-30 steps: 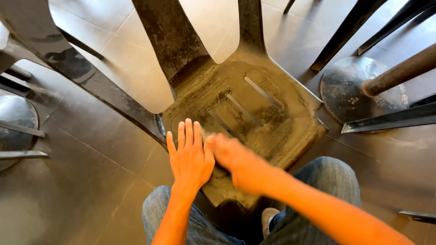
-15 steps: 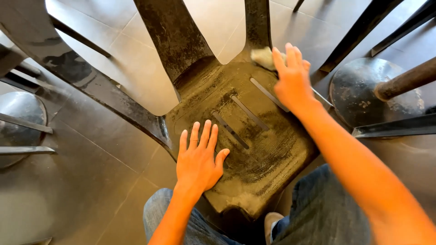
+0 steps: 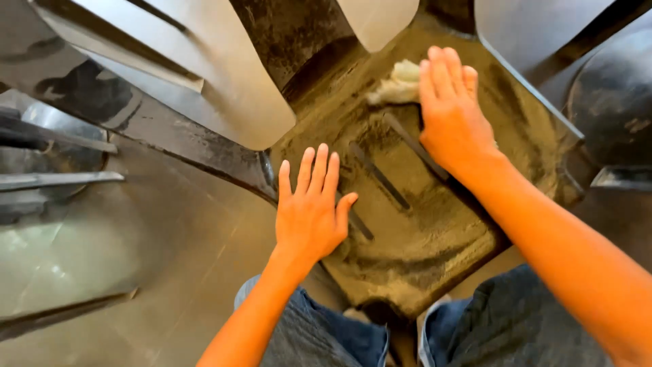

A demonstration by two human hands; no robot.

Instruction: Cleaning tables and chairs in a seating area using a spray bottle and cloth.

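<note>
A dusty dark plastic chair seat (image 3: 435, 238) with three slots lies below me, between my knees in blue jeans. My left hand (image 3: 311, 207) rests flat on the seat's left front edge, fingers spread, holding nothing. My right hand (image 3: 454, 115) lies flat near the back of the seat, pressing down a pale cloth (image 3: 397, 85) that sticks out to the left of its fingers. The chair's backrest (image 3: 292, 34) rises just behind the cloth.
Tiled floor (image 3: 136, 272) spreads to the left. Dark chair arms and legs (image 3: 156, 122) cross the upper left. Round metal table bases sit at the far left (image 3: 54, 143) and the upper right (image 3: 611, 95).
My right hand has swept the cloth from the seat's front, beside my left hand, to the back. The left hand has stayed at the left front edge.
</note>
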